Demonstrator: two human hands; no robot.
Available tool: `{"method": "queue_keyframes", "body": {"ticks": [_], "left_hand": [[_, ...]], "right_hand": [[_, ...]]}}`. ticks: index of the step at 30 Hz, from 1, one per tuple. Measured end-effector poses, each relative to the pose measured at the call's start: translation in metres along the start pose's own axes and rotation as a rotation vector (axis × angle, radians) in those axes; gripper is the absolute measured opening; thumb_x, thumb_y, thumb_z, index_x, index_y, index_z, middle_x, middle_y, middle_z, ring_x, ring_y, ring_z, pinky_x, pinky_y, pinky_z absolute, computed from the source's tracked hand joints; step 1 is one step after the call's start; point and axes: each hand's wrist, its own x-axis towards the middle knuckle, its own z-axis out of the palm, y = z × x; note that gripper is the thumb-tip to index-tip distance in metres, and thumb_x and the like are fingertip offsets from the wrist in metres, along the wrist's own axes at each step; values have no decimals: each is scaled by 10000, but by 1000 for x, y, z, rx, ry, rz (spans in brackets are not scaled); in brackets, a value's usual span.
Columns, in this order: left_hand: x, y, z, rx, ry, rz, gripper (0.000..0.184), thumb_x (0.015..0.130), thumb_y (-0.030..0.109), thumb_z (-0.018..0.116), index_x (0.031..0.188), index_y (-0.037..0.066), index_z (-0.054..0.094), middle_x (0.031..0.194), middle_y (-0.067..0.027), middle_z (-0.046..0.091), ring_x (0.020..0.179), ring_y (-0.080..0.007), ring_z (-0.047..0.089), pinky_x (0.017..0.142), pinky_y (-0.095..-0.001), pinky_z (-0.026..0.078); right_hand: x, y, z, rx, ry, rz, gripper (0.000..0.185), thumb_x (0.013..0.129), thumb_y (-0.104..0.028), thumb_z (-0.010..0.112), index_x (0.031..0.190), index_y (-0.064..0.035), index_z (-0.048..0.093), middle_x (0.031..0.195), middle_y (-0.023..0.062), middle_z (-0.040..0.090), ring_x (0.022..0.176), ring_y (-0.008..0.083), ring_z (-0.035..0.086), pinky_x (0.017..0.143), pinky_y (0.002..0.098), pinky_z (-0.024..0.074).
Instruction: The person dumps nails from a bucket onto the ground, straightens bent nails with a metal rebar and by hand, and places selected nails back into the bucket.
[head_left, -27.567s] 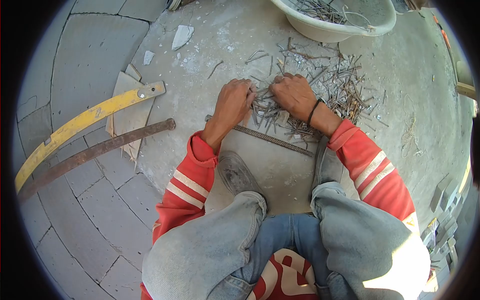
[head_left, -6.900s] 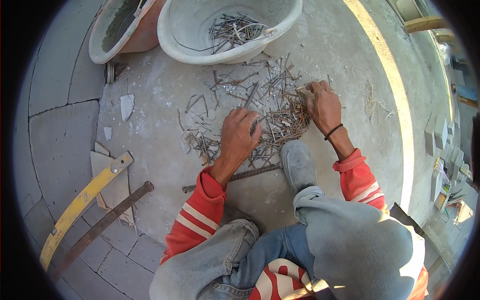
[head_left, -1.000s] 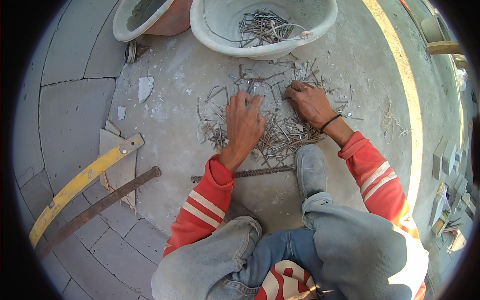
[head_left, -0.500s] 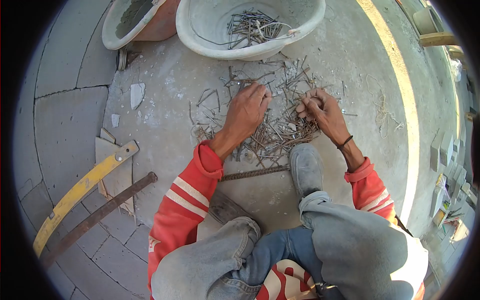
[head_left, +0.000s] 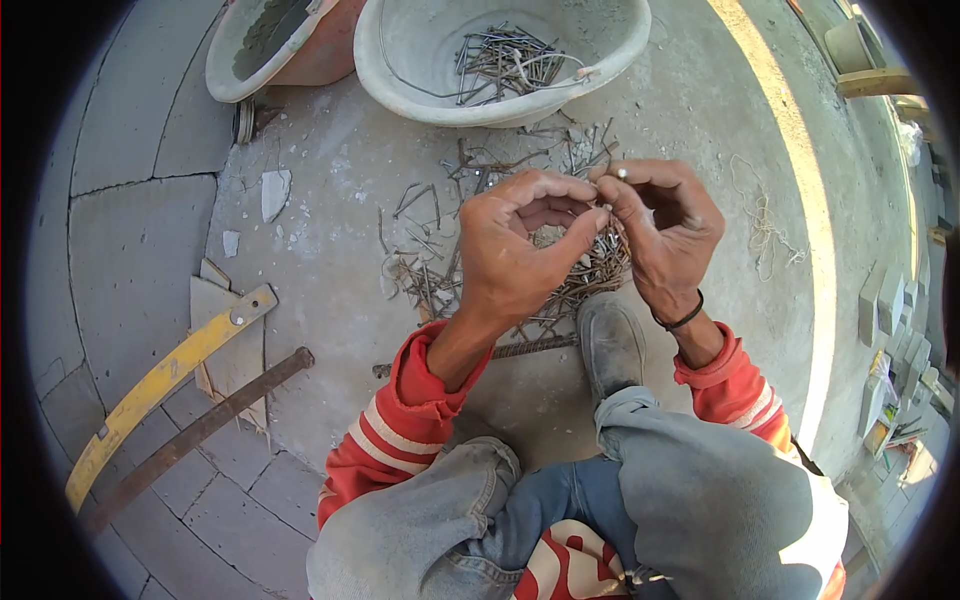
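Note:
Both hands are raised over a loose pile of nails (head_left: 600, 265) on the concrete floor, and their fingertips meet. My left hand (head_left: 525, 240) is curved, thumb and fingers closing near the other hand's fingertips; what lies between them is too small to name. My right hand (head_left: 665, 225), with a dark band at the wrist, is pinched on a small thing with a pale, bright end, perhaps a nail. Beyond the hands, a whitish basin (head_left: 400, 90) holds several nails. A ribbed steel bar (head_left: 535, 346) lies on the near side of the pile.
A reddish tub (head_left: 325, 55) stands at the upper left. A yellow curved metal strip (head_left: 170, 370) and a rusty bar (head_left: 215, 420) lie at the left by a broken board (head_left: 240, 345). Tangled string (head_left: 770, 235) and stacked grey blocks (head_left: 880, 300) are on the right.
Both hands have risen from the pile and come together at the fingertips. The left moved right and the right moved slightly inward. Earlier they were apart over the nails.

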Motion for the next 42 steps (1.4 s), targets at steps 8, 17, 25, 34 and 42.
{"method": "queue_keyframes", "body": {"ticks": [8, 17, 25, 34, 42], "left_hand": [[18, -115, -61, 1111, -238, 369, 213, 867, -2, 688, 1055, 46, 777, 1023, -80, 636, 1000, -311, 611, 881, -463, 508], [44, -125, -71, 1360, -437, 428, 189, 882, 73, 637, 1053, 23, 701, 1100, -113, 583, 1100, -322, 565, 916, -496, 475], [37, -44, -52, 1031, -567, 379, 126, 955, 91, 653, 1043, 5, 624, 1074, -148, 596, 995, -352, 596, 842, -456, 492], [85, 143, -28, 844, -981, -219, 133, 996, 126, 665, 1039, 1, 648, 904, -111, 663, 832, -268, 631, 723, -351, 511], [150, 138, -32, 1273, -398, 695, 308, 862, 173, 812, 1104, 8, 716, 954, -146, 709, 890, -332, 674, 829, -429, 534]], "right_hand": [[119, -52, 10, -584, 113, -474, 264, 953, -98, 753, 1204, -33, 702, 1038, 112, 767, 843, 179, 704, 739, 307, 564], [75, 120, -64, -848, -270, -33, 158, 904, -104, 698, 1029, -105, 794, 1023, 85, 767, 878, 277, 727, 795, 396, 586], [84, 134, -60, -1254, -703, -244, 155, 927, -164, 590, 1017, -106, 702, 1033, 86, 640, 1016, 298, 643, 842, 433, 575], [78, 130, -86, -1191, -670, -362, 103, 906, -121, 621, 983, -60, 649, 1019, 98, 674, 1022, 302, 665, 813, 438, 570], [84, 5, -80, -428, 269, -351, 97, 941, -35, 753, 1038, -40, 759, 879, -30, 703, 726, 36, 589, 641, 207, 475]]}}
